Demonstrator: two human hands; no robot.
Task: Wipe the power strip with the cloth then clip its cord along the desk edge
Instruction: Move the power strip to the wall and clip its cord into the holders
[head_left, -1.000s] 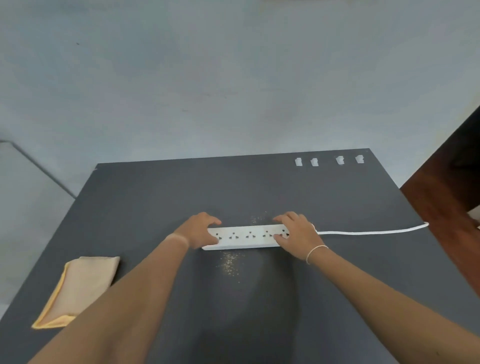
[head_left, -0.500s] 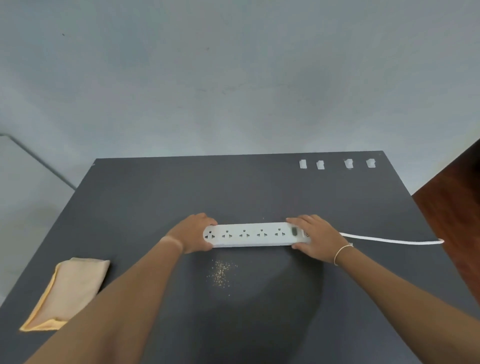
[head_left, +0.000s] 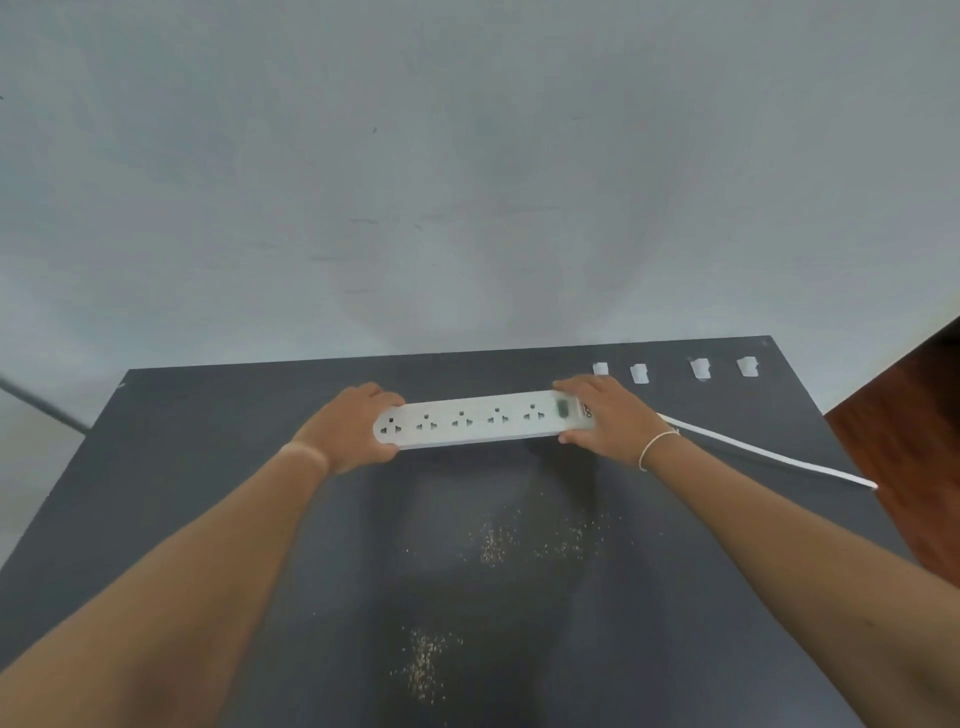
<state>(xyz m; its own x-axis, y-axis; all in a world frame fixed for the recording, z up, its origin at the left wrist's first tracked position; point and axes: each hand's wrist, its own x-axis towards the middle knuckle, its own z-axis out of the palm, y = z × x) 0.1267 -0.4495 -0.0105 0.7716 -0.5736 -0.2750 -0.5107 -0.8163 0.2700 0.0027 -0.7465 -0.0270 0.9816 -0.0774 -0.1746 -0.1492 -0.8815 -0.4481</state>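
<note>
A long white power strip (head_left: 480, 420) with several sockets and a switch at its right end lies crosswise near the far part of the dark desk (head_left: 208, 467). My left hand (head_left: 353, 431) grips its left end and my right hand (head_left: 605, 415) grips its right end. Its white cord (head_left: 769, 456) runs from behind my right wrist to the desk's right edge. Several small white cord clips (head_left: 639, 373) sit in a row by the far right edge. The cloth is out of view.
Patches of sandy crumbs (head_left: 524, 540) lie on the desk in front of the strip, and another patch of crumbs (head_left: 423, 662) lies nearer me. A pale wall (head_left: 467, 182) rises behind the desk. Brown floor (head_left: 904, 441) shows past the right edge.
Both hands have carried the power strip away from me toward the far edge, near the clips. The crumbs stay where the strip was. The cloth has left the view.
</note>
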